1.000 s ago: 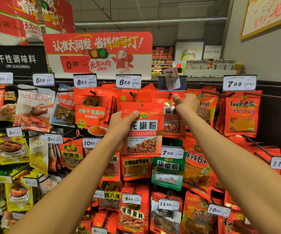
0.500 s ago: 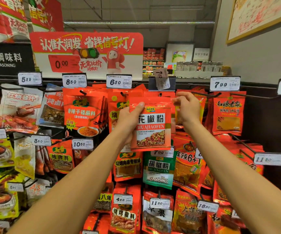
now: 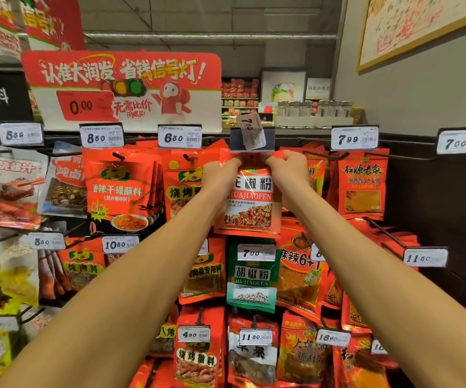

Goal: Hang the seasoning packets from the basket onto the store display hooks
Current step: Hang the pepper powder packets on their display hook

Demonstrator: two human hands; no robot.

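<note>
Both arms stretched up and forward, converging on one red seasoning packet (image 3: 250, 203). Left hand (image 3: 220, 175) pinches its top-left corner, right hand (image 3: 288, 172) pinches the top-right corner; fingers curled over the header strip. Packet hangs upright directly under the dark price holder (image 3: 251, 138), punched hole just below it; can't tell if it's on the hook.

Packet label: "HUAJIAOFEN", glossy red foil, flat pouch, picture of red peppercorns. Tag (image 3: 251, 131) in the holder reads 7.00, crumpled and tilted. Left of the holder: tags 6.30 (image 3: 179, 137), 8.50 (image 3: 101, 137). Right: 7.99 (image 3: 354, 139). Below the packet: green pouch (image 3: 251, 278) reading "HUJIAOFEN", tagged 7.00. Above-left of the holder: red-and-white promo sign (image 3: 122, 88) showing 0.00 and a traffic light.
</note>
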